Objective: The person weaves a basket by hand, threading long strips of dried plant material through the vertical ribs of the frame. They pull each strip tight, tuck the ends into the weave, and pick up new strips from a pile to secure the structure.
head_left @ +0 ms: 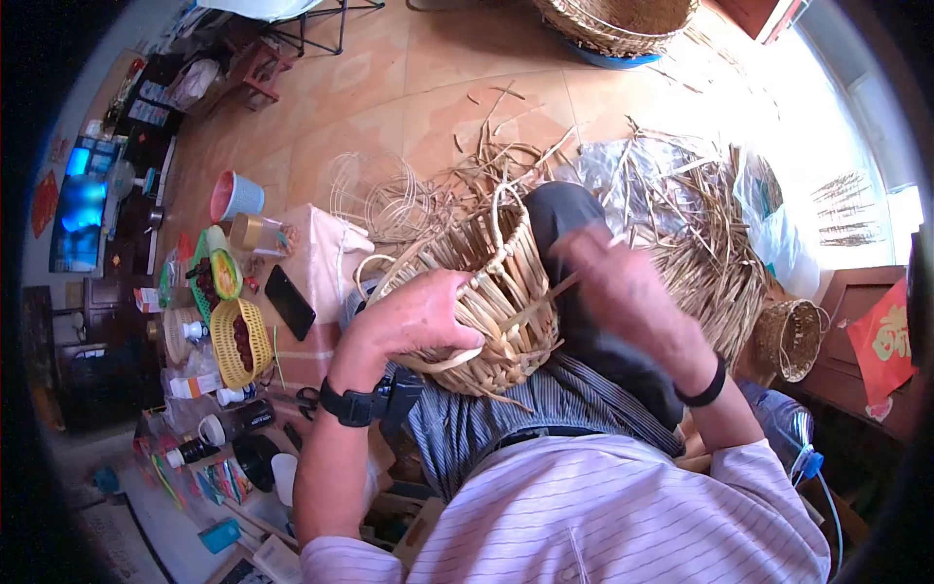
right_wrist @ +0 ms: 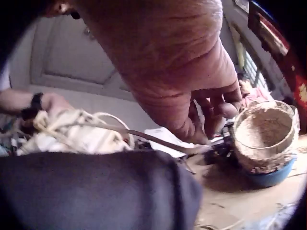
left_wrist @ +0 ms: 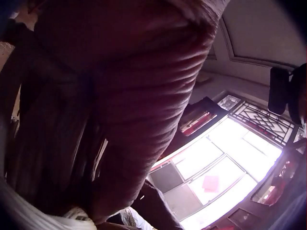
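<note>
A woven straw basket (head_left: 511, 365) with looped handles sits tilted on the person's lap. My left hand (head_left: 423, 313) grips its side, the thumb lying across the outer strands; in the left wrist view that hand (left_wrist: 139, 105) fills much of the picture and hides most of the weave. From the basket a straw strip (right_wrist: 158, 137) runs out taut toward my right hand (right_wrist: 168, 72), which pinches its end between thumb and fingers. The head view shows the right hand (head_left: 623, 282) blurred, raised over the dark trouser leg to the basket's right.
Loose straw (head_left: 705, 263) lies heaped on the floor at right, beside a small basket (head_left: 790, 339). A larger basket (head_left: 623, 24) stands at the back. On the left table are a phone (head_left: 290, 302), a yellow basket (head_left: 240, 343), scissors (head_left: 307, 401) and several bottles.
</note>
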`<state>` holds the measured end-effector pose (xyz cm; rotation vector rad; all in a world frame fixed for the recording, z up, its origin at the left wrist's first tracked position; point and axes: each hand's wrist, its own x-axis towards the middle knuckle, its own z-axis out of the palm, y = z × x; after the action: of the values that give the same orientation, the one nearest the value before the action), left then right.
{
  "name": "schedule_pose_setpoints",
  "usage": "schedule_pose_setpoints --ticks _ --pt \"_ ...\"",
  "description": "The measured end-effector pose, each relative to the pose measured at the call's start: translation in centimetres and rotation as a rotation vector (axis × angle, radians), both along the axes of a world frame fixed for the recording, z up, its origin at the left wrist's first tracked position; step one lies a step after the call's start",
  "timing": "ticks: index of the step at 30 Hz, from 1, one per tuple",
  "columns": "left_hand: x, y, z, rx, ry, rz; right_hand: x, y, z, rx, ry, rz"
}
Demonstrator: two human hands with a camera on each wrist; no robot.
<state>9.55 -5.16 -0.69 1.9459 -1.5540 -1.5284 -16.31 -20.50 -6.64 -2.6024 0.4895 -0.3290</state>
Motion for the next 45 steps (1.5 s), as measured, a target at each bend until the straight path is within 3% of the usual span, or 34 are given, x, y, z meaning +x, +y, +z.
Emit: schedule_pose_setpoints --ticks 2,7,10,14,21,24,27,30,34,37,42,45 --pt "-0.3 -0.5 1.3 0.086 -0.022 -0.010 1.2 3.2 1.6 0.145 0.058 0.097" --pt "0.0 0.8 -0.5 0.016 -0.049 0.007 2.1 1.2 0.5 0.000 -0.279 0.357" --pt "0.1 0.8 -0.7 0.048 -0.080 -0.024 2.0 -3.2 -3.1 -0.010 -0.233 0.303" --pt "0.3 1.2 -1.7 0.045 -0.056 -0.011 0.6 -3.7 -3.9 -0.018 -0.241 0.271" --pt "0.5 0.8 -2.3 0.051 -0.035 -0.010 0.1 -3.8 -4.3 -0.036 -0.254 0.222" --pt "0.3 0.5 -1.0 0.081 -0.059 -0.057 0.2 -3.7 -3.3 -0.153 -0.237 0.192" --pt "-0.8 0.4 0.7 0.078 0.005 0.056 2.3 -3.6 -1.1 -0.307 -0.210 0.160" --pt "-1.5 0.8 0.9 -0.076 -0.166 0.053 4.5 -3.6 1.5 -0.340 -0.304 0.215" --pt "-2.7 1.4 2.0 -0.096 -0.352 0.103 4.9 -4.7 1.9 -0.329 -0.307 0.270" --pt "-3.5 2.3 1.5 -0.151 -0.434 0.213 3.4 -4.9 1.0 -0.349 -0.244 0.244" --pt "-3.0 2.1 1.2 -0.160 -0.428 0.216 -2.4 -3.3 1.9 -0.429 -0.191 0.264" --pt "-2.6 1.6 1.6 -0.008 -0.371 0.209 -4.7 0.4 3.5 -0.449 -0.326 0.252"
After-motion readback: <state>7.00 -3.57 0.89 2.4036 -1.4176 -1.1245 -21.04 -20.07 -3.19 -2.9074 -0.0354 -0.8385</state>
